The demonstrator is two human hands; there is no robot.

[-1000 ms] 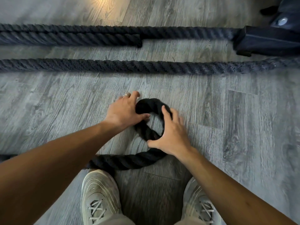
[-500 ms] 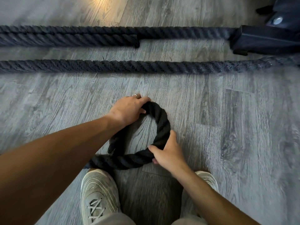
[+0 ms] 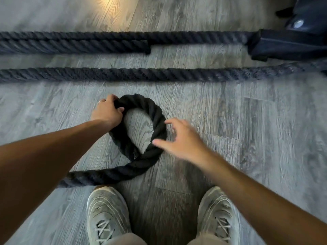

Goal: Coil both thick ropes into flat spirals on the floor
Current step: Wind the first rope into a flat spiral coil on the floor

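Note:
A thick black rope (image 3: 155, 119) lies on the grey wood floor bent into one teardrop loop, its tail running off left under my arm. My left hand (image 3: 108, 112) grips the loop's upper left part, thumb inside the loop. Just right of the loop hovers my right hand (image 3: 180, 138), fingers spread, thumb and forefinger close to the rope but holding nothing. A straight rope run (image 3: 159, 75) stretches across the floor beyond the loop. Farther back lie two more runs side by side (image 3: 79, 41), the nearer one ending in a capped tip (image 3: 147, 48).
A dark machine base (image 3: 286, 45) stands at the back right, where the far rope runs end. My two grey shoes (image 3: 106, 214) are planted just below the loop. Bare floor shows right of the loop.
The loop has widened and shifted up and left. My right hand has let go of the rope and lifted to its right side. My left hand still holds the loop's top.

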